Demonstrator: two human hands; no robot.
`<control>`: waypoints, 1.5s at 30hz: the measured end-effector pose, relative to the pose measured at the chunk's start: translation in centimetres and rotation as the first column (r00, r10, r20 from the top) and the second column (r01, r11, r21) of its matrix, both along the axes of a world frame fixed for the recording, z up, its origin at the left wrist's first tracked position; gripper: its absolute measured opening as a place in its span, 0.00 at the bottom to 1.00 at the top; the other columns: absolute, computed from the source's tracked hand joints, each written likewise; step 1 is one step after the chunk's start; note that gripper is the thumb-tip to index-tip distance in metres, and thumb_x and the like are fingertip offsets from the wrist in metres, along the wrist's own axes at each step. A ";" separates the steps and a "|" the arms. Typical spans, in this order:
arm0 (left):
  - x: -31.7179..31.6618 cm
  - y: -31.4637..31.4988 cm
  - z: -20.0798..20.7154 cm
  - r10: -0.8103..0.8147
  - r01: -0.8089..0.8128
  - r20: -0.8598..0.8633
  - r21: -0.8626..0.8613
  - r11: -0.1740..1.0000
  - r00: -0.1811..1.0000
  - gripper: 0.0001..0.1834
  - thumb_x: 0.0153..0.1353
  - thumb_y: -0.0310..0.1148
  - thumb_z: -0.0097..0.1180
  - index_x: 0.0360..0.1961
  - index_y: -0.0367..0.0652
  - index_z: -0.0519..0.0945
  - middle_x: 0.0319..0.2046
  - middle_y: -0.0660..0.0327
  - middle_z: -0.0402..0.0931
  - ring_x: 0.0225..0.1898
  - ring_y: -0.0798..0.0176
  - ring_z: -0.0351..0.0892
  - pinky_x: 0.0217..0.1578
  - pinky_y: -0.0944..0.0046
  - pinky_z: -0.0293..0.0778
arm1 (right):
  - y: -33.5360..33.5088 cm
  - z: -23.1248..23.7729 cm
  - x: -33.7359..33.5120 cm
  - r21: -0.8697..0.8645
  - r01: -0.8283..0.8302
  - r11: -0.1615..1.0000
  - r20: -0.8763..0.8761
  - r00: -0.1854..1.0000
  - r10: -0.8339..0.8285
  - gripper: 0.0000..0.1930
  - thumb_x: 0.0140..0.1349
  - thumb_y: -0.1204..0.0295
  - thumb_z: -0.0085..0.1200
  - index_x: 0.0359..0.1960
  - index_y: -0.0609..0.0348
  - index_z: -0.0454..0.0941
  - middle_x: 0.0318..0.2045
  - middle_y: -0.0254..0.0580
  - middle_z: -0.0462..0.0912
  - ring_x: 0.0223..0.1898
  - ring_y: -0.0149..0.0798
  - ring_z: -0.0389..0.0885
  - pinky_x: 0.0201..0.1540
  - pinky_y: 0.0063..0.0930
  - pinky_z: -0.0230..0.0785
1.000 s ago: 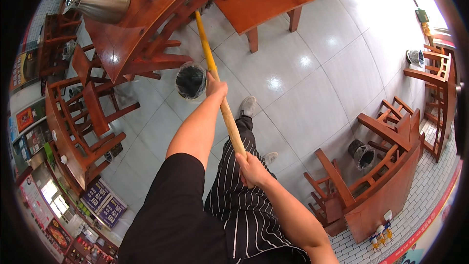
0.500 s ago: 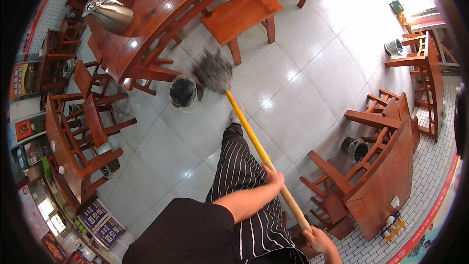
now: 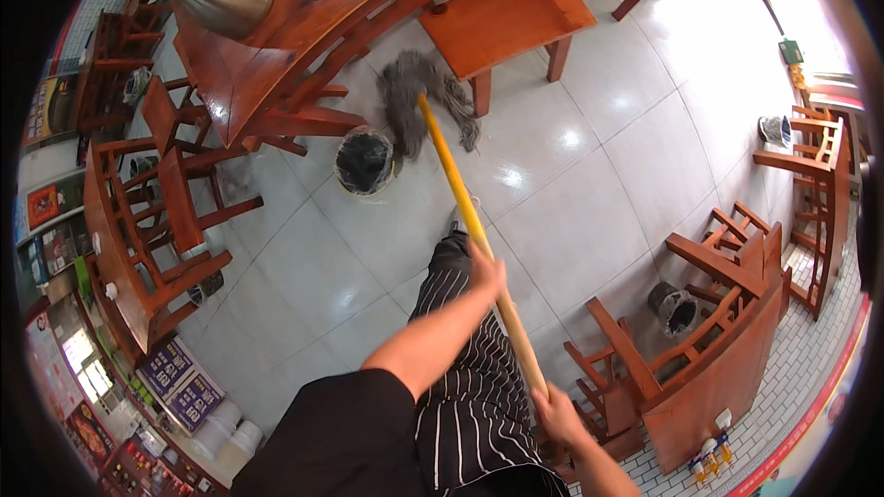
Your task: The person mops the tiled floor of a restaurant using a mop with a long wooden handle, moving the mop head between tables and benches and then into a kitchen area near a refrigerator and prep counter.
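Observation:
A mop with a yellow-and-wood handle (image 3: 467, 212) slants across the middle of the view. My left hand (image 3: 486, 271) is closed around the shaft partway down. Lower, close to my striped trousers, my right hand (image 3: 558, 414) grips the handle near its top end. The grey string mop head (image 3: 405, 97) lies spread on the tiled floor, some strands fanned toward the bench (image 3: 516, 26). Just left of the strands stands a bin with a dark liner (image 3: 365, 163); whether they touch it I cannot tell.
A long wooden table (image 3: 304, 0) bearing a metal jug (image 3: 221, 2) fills the upper left. Wooden stools and a table (image 3: 718, 359) stand at right, with another bin (image 3: 673, 307) among them. More stools (image 3: 180, 198) crowd the left side. Grey tiles (image 3: 571, 193) cover the floor.
The mop head has moved forward and slightly right, its strands now spread wider near the bench legs. Both hands have shifted forward and left with the handle.

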State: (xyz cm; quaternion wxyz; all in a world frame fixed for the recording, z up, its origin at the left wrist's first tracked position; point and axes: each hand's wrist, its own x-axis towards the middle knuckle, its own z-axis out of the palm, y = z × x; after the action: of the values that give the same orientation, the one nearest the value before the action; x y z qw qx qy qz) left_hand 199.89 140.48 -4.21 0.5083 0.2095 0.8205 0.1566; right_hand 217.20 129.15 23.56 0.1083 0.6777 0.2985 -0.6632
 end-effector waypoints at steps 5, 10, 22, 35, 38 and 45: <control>-10.8 18.5 1.7 0.150 -0.240 0.323 0.260 0.935 0.934 0.26 0.62 0.35 0.53 0.58 0.46 0.57 0.38 0.56 0.69 0.24 0.60 0.74 0.22 0.59 0.77 | 18.6 -13.9 -11.9 0.373 -0.015 0.928 -0.047 0.998 0.035 0.20 0.67 0.58 0.49 0.49 0.64 0.73 0.23 0.50 0.79 0.21 0.41 0.79 0.26 0.38 0.70; -13.4 23.9 3.5 0.292 -0.377 0.429 0.125 0.918 0.854 0.23 0.61 0.35 0.55 0.54 0.45 0.62 0.36 0.57 0.71 0.23 0.58 0.77 0.20 0.58 0.77 | 29.4 -16.0 -19.5 0.255 0.219 0.942 -0.286 0.948 -0.143 0.20 0.70 0.58 0.43 0.53 0.63 0.66 0.20 0.41 0.74 0.15 0.36 0.74 0.16 0.31 0.68; -0.4 4.7 5.2 -0.049 0.033 -0.081 -0.191 0.981 0.996 0.44 0.54 0.33 0.50 0.71 0.50 0.45 0.56 0.42 0.71 0.52 0.39 0.75 0.53 0.46 0.74 | 0.6 -4.3 -1.5 -0.076 0.237 0.969 -0.157 0.956 -0.246 0.15 0.72 0.59 0.43 0.42 0.60 0.70 0.18 0.32 0.70 0.16 0.28 0.68 0.18 0.26 0.62; 14.7 -10.1 12.7 0.562 -0.279 0.490 -0.535 0.797 0.666 0.27 0.50 0.25 0.57 0.50 0.37 0.59 0.29 0.51 0.73 0.20 0.54 0.78 0.21 0.57 0.81 | -2.5 12.9 11.9 0.000 -0.350 0.937 0.305 0.892 0.333 0.14 0.64 0.62 0.55 0.40 0.61 0.74 0.23 0.55 0.82 0.29 0.52 0.84 0.29 0.42 0.72; 10.1 -4.1 8.7 0.552 -0.376 0.484 -0.417 0.828 0.679 0.23 0.50 0.24 0.53 0.47 0.37 0.61 0.28 0.53 0.72 0.19 0.54 0.79 0.17 0.54 0.80 | 1.3 7.3 9.6 0.138 -0.431 0.892 0.299 0.877 0.377 0.14 0.63 0.62 0.55 0.38 0.61 0.71 0.25 0.61 0.80 0.32 0.65 0.79 0.32 0.50 0.71; -7.6 13.0 2.5 0.530 -0.535 0.143 -0.007 0.845 0.836 0.14 0.56 0.30 0.53 0.42 0.37 0.67 0.22 0.58 0.70 0.14 0.60 0.70 0.18 0.59 0.75 | 15.4 -1.0 -7.4 0.238 -0.555 0.797 0.292 0.824 0.486 0.20 0.67 0.55 0.47 0.41 0.63 0.70 0.29 0.62 0.81 0.35 0.65 0.80 0.39 0.56 0.71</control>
State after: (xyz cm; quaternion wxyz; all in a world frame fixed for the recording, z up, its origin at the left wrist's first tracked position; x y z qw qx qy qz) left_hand 192.28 153.49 -1.72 0.4973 -0.0297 0.8060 0.3197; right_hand 209.79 144.52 22.54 0.2106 0.6450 0.5615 -0.4737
